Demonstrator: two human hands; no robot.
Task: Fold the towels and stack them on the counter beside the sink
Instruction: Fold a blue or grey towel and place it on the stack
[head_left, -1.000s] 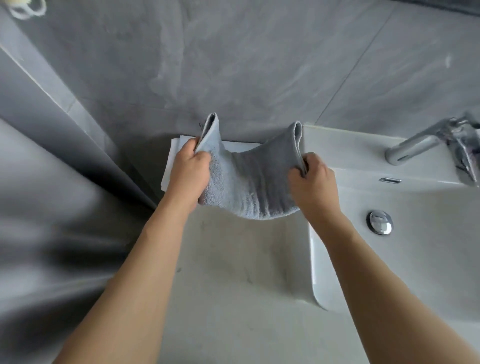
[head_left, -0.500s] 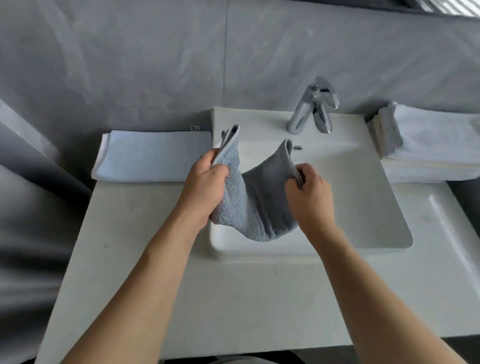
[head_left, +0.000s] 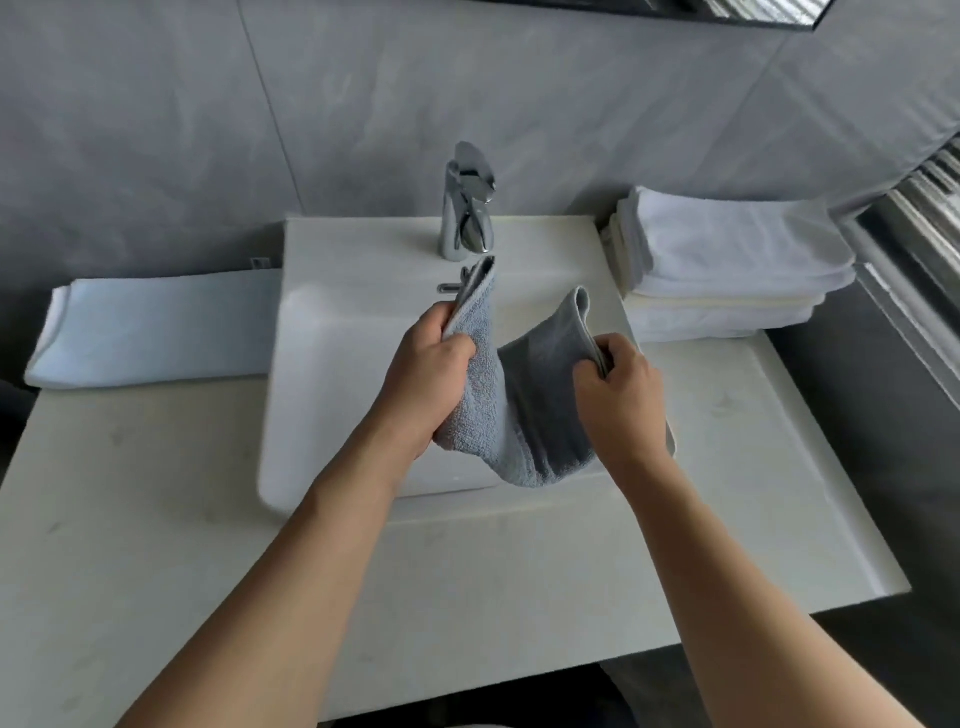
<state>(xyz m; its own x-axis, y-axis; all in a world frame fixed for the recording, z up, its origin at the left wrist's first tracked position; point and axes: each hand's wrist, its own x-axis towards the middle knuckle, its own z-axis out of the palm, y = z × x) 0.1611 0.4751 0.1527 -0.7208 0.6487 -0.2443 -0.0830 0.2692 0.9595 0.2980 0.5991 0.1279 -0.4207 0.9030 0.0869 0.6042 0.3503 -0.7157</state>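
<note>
A small grey towel (head_left: 524, 410) hangs doubled in the air above the white sink (head_left: 332, 312), sagging in a U between my hands. My left hand (head_left: 423, 371) grips its left end, which sticks up past my fingers. My right hand (head_left: 621, 392) pinches the right end, whose edge also stands upright. A folded pale blue towel (head_left: 156, 332) lies flat on the counter (head_left: 156, 519) left of the sink. A stack of folded white towels (head_left: 727, 265) sits on the counter to the right of the sink.
A chrome faucet (head_left: 467, 202) stands at the back of the sink against the grey tiled wall. The counter's front edge runs across the lower frame, and its right edge drops off near a dark window frame (head_left: 924, 218).
The view has swung right from the left counter to above the sink, bringing the faucet and the white stack into sight. Both hands have carried the grey towel along in the same grip.
</note>
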